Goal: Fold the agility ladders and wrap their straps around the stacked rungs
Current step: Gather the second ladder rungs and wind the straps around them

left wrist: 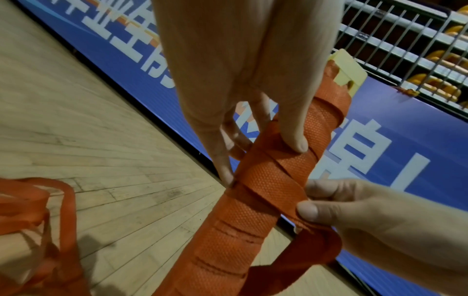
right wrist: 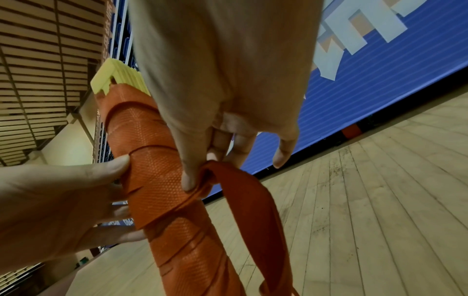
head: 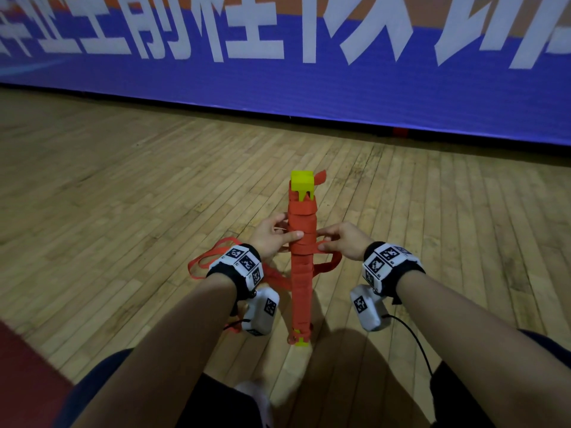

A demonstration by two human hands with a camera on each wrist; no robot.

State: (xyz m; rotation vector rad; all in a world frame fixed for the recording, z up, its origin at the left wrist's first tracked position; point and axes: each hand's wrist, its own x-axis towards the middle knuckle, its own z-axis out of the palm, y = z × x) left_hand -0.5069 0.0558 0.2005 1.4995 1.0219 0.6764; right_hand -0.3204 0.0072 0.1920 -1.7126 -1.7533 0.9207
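- The stacked rungs [head: 302,242] stand upright on the wooden floor [head: 123,186], between the two hands, with yellow ends at top and bottom.
- The left hand [head: 272,236] has its grip around the bundle, thumb pressing on the wrapped orange strap [left wrist: 276,180].
- The right hand [head: 343,242] pinches the loose strap part just beside the bundle.
- More strap loops lie on the floor at the left.

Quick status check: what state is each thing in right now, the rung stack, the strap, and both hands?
Stacked rungs: upright on the floor, yellow ends showing, wound with strap over most of their length.
Strap: partly wrapped; loose loops hang beside the stack and lie on the floor.
Left hand: grips the stack, thumb pressing the wraps.
Right hand: pinches the strap beside the stack.
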